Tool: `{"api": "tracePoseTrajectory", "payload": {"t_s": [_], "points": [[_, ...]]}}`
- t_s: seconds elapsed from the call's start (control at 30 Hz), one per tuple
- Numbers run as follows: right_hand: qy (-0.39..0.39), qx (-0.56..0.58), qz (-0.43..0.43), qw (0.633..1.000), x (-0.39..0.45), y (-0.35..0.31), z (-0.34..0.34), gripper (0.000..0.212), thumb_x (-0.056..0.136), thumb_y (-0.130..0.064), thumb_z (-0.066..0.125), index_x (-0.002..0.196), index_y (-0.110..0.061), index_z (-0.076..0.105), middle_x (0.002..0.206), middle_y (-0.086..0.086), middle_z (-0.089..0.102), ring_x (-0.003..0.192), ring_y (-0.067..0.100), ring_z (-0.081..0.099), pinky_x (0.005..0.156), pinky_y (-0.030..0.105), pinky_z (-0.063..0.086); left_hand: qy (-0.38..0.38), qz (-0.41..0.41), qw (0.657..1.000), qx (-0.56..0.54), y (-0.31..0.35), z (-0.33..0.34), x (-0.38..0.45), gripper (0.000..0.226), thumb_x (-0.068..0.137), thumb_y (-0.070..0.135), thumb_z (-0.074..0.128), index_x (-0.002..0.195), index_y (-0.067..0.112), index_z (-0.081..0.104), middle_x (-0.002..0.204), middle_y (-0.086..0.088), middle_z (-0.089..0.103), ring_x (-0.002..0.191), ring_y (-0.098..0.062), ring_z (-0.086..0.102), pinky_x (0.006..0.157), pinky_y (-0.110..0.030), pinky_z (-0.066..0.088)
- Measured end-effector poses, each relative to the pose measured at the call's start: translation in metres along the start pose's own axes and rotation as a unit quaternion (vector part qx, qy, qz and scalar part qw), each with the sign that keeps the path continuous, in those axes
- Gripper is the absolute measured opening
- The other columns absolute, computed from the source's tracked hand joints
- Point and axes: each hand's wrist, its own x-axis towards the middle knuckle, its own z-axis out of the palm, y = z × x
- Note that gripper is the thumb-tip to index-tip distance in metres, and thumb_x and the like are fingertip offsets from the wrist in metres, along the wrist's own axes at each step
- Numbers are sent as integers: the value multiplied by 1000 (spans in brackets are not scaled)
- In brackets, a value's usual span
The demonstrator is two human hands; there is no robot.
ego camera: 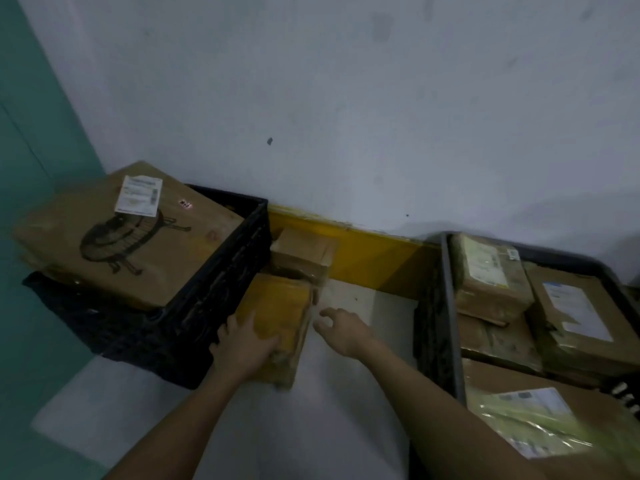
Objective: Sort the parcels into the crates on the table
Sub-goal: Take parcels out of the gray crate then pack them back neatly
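Observation:
A yellow-brown taped parcel [280, 320] lies on the white table between two black crates. My left hand [242, 348] lies on its near left corner, fingers spread over the top. My right hand [341, 329] hovers just right of the parcel with fingers loosely curled, holding nothing. Behind the parcel sits a small cardboard box [301, 252]. The left crate [214, 306] carries a big cardboard box [128, 237] with a white label and a dark drawing. The right crate [446, 306] holds several labelled parcels [491, 275].
A grey wall rises behind the table, with a yellow strip [374, 258] along its base. A teal surface [31, 168] stands at the left. Bare white tabletop [367, 306] shows between the crates. A plastic-wrapped parcel [533, 417] lies at the near right.

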Motion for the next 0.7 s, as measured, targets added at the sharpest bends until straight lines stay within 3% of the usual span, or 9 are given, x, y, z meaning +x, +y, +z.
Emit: {"api": "tracePoseTrajectory", "payload": {"t_s": [0.13, 0.23, 0.33, 0.5, 0.6, 0.7], "points": [[-33, 87, 44, 995, 16, -13, 45, 64, 100, -58, 36, 146, -14, 43, 149, 10, 48, 130, 29, 50, 94, 30, 38, -24, 7, 999, -43, -30, 1, 23, 105, 76, 80, 54, 156, 34, 6, 161, -6, 6, 142, -39, 21, 112, -56, 27], [-31, 163, 90, 982, 24, -23, 72, 68, 100, -59, 37, 150, -13, 35, 147, 11, 48, 127, 30, 52, 97, 35, 43, -55, 5, 992, -114, -48, 1, 42, 107, 76, 77, 59, 156, 33, 4, 159, -7, 13, 138, -39, 33, 107, -53, 38], [-18, 253, 119, 960, 26, -30, 94, 64, 100, -56, 40, 152, -19, 30, 146, 8, 49, 116, 24, 56, 92, 38, 49, -89, -26, 971, -222, -57, 3, 60, 113, 76, 71, 66, 158, 28, 2, 160, -6, 18, 140, -35, 34, 109, -51, 39], [9, 364, 127, 923, 17, -35, 121, 53, 106, -44, 36, 155, -28, 24, 149, 3, 47, 113, 15, 51, 87, 30, 45, -104, -47, 933, -342, -72, 17, 75, 90, 76, 55, 78, 148, 26, 33, 143, -5, 49, 127, -31, 50, 103, -46, 44], [31, 365, 132, 921, 11, -33, 119, 45, 106, -43, 34, 149, -30, 36, 144, 1, 50, 99, 3, 56, 75, 18, 48, -99, -51, 922, -372, -78, 21, 78, 77, 75, 45, 83, 139, 22, 45, 133, -6, 57, 112, -29, 57, 97, -49, 49], [100, 357, 190, 909, 7, -20, 114, 46, 106, -44, 32, 146, -21, 41, 149, 6, 45, 122, 21, 52, 103, 42, 47, -106, -51, 910, -398, -84, 22, 80, 83, 74, 43, 84, 144, 22, 43, 135, -5, 56, 115, -31, 56, 95, -48, 50]]}}
